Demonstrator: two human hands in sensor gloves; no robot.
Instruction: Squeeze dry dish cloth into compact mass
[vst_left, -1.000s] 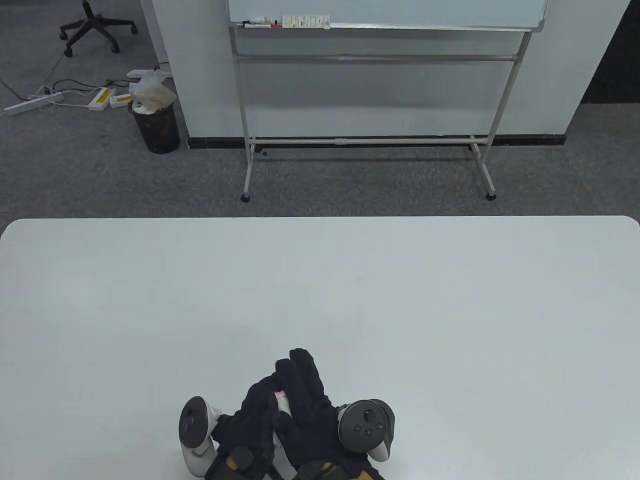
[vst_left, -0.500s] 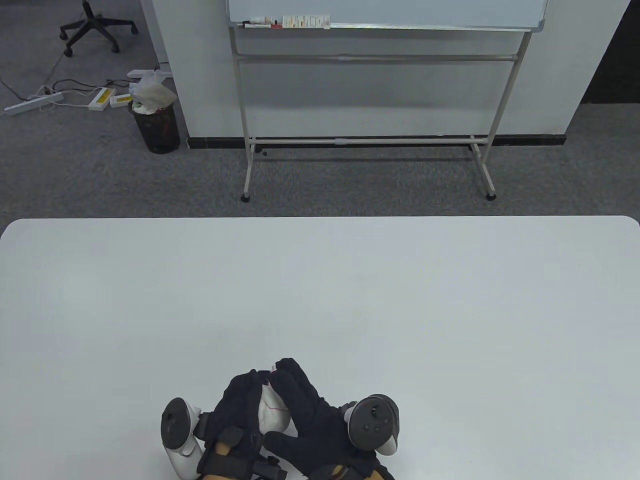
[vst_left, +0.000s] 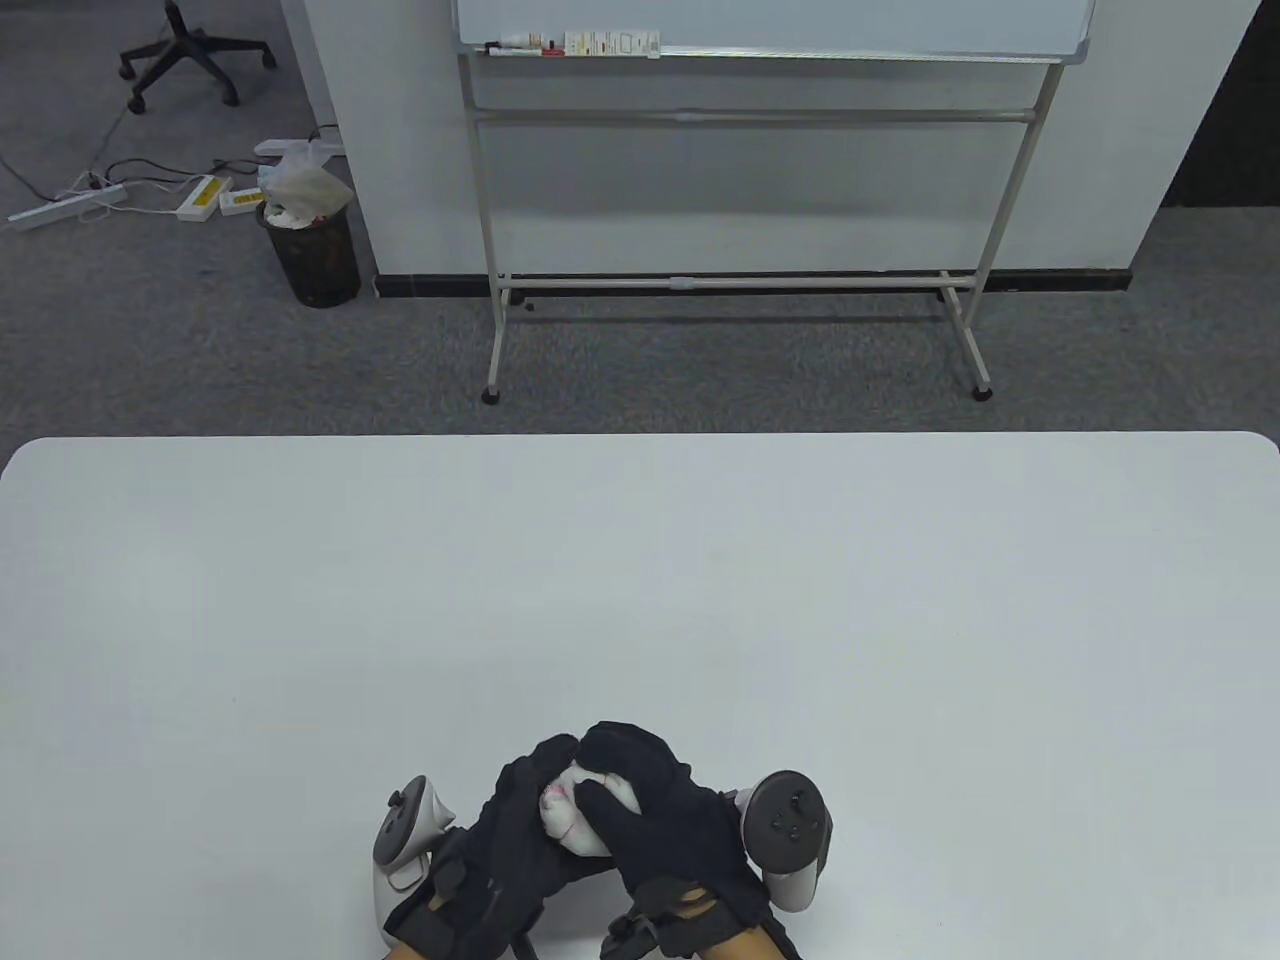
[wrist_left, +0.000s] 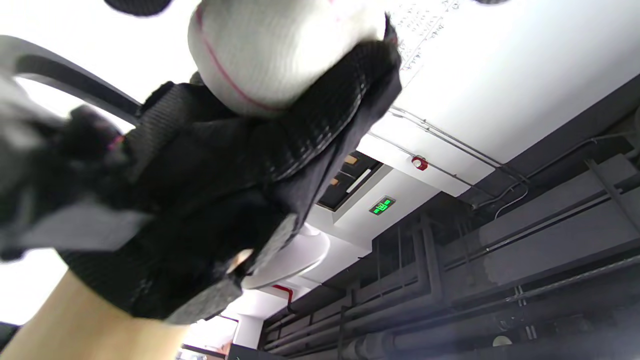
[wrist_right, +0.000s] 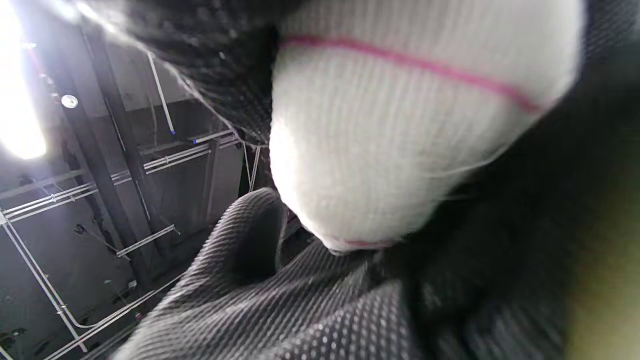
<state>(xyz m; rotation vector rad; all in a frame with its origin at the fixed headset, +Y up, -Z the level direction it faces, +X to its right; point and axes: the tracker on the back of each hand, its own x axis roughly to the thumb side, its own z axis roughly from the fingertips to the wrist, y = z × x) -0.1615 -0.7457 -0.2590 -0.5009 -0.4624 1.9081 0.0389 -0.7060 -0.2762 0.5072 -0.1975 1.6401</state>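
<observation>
The dish cloth (vst_left: 570, 815) is white with thin pink lines, bunched into a ball between my two gloved hands at the table's near edge, centre. My left hand (vst_left: 525, 810) cups it from the left and below. My right hand (vst_left: 635, 775) wraps over it from the right and top. In the left wrist view the cloth (wrist_left: 270, 55) bulges out above black glove fabric. In the right wrist view the cloth (wrist_right: 390, 135) fills the frame, pressed between gloved fingers (wrist_right: 240, 280). Most of the cloth is hidden by the hands.
The white table (vst_left: 640, 580) stretches wide around the hands. Beyond its far edge stand a whiteboard on a stand (vst_left: 740, 200), a black waste bin (vst_left: 310, 250) and an office chair (vst_left: 190, 50) on grey carpet.
Both hands have closed tighter around the cloth and shifted slightly right. The right hand's fingers, stretched forward before, now curl over the top of the ball.
</observation>
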